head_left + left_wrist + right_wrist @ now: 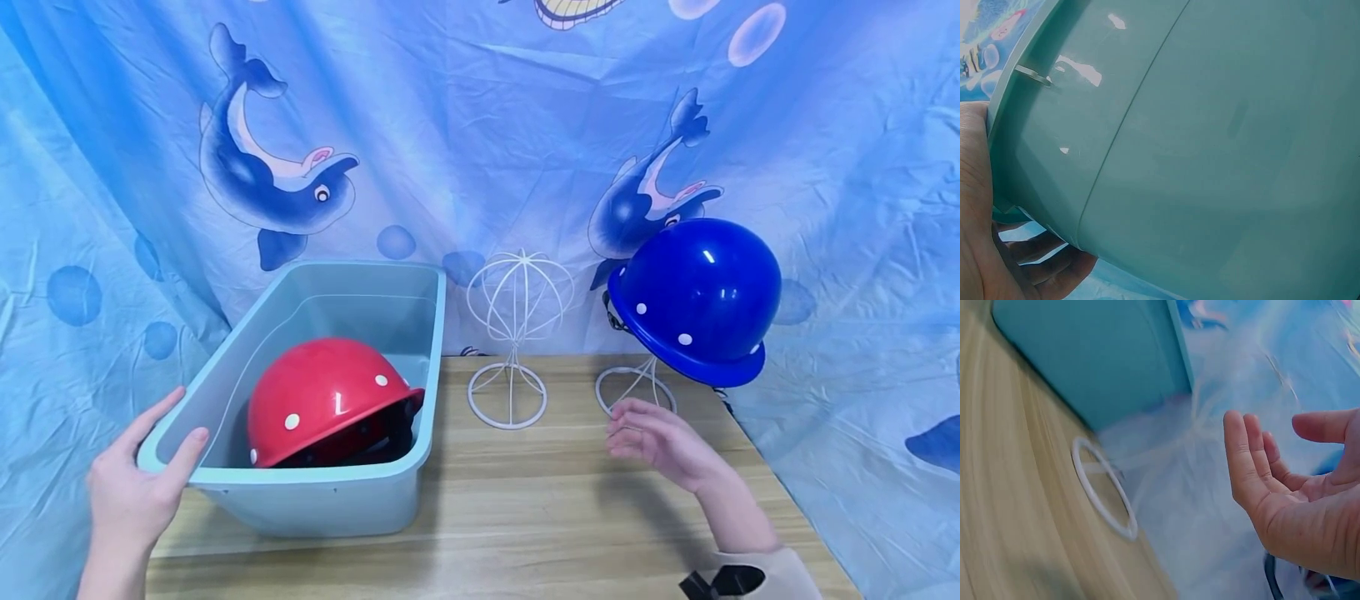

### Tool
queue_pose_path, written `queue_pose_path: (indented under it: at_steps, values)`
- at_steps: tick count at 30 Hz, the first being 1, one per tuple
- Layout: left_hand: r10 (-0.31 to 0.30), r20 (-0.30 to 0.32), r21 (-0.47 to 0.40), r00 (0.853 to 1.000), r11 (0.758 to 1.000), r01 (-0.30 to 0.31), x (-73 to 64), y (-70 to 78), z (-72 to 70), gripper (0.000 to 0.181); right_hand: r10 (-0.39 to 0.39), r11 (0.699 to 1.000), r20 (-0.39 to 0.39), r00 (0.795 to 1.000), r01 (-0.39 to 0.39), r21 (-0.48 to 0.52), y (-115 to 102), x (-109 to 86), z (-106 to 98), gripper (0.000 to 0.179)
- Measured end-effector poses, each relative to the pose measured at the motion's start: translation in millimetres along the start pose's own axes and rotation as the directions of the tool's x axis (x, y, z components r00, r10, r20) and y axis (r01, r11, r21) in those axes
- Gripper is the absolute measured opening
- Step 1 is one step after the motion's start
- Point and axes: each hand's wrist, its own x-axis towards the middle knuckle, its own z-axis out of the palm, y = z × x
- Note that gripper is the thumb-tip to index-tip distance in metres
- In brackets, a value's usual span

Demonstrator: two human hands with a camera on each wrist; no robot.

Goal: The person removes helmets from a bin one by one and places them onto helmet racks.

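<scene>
My left hand (135, 487) grips the near left corner of a light blue plastic tub (427, 400), thumb over the rim. In the left wrist view, the fingers (1063, 272) curl under the tub's outer wall (1210, 156). Inside the tub lies a red helmet (330, 396), tilted, with its brim by the right wall. A blue helmet (697, 292) sits tilted on a white wire stand (611, 373) at the right. Just in front of that stand's base hovers my right hand (663, 442), holding nothing, its fingers (1241, 456) loosely bent and the thumb apart.
A second white wire stand (510, 425), with a round cage top and no helmet, is between the tub and the blue helmet. Everything stands on a wood-grain table (525, 517). A blue dolphin-print curtain (450, 125) hangs behind and at both sides.
</scene>
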Motion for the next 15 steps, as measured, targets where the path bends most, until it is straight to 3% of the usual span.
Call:
queue_pose_path:
  at_steps: [9, 15]
  values:
    - [-0.018, 0.009, 0.015, 1.000, 1.000, 0.018, 1.3, 2.1, 0.4, 0.056, 0.097, 0.985, -0.019, 0.995, -0.099, -0.143, 10.3, 58.4, 52.0, 0.021]
    - [-0.026, 0.007, 0.024, 1.000, 0.999, 0.025, 0.1, 3.4, 0.0, 0.055, 0.158, 0.963, -0.030, 0.987, -0.160, -0.215, 9.4, 87.8, 78.9, 0.018]
